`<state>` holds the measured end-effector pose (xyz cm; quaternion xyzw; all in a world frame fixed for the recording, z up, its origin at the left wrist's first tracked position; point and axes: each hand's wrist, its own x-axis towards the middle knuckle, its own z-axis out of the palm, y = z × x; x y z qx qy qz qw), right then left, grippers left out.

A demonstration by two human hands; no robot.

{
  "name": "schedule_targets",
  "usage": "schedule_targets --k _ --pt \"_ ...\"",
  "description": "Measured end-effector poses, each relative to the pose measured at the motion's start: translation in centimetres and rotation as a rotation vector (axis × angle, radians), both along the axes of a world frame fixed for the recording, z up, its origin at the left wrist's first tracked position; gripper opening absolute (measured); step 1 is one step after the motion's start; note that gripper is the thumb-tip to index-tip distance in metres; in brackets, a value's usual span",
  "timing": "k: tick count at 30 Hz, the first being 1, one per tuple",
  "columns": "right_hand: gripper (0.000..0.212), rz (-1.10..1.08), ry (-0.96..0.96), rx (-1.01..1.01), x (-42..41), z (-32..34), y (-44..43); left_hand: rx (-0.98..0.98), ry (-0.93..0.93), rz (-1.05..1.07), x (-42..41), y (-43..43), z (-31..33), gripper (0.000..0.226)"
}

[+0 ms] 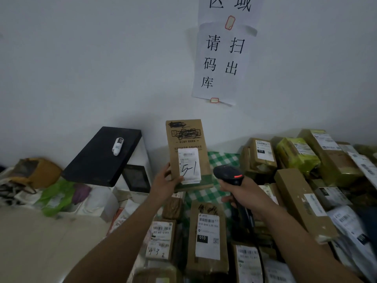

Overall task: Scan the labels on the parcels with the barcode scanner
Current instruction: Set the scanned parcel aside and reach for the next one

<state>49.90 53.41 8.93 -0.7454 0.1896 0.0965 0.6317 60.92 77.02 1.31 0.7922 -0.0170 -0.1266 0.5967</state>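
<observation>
While the left hand [165, 181] grips the upright brown parcel [188, 154] by its lower edge, a hold suited to a seemingly light, stiff packet, the right hand [242, 193] clasps the scanner [228, 174] just beside its label [189, 166].

1 head view, wide-angle, facing forward and down; wall [81, 58] ahead, parcel pile [208, 231] near below.

White wall [81, 58] w/ paper signs [222, 64], dim light.

Matt brown cardboard parcel [188, 154], white paper label [189, 166], glossy black plastic scanner [228, 174], checked cloth [222, 160]
</observation>
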Motion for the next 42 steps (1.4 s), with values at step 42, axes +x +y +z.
schedule_targets --k 42 --pt "0.027 -0.042 0.205 -0.039 4.7 -8.8 -2.6 0.356 0.273 -0.364 6.7 -8.7 -8.6 0.048"
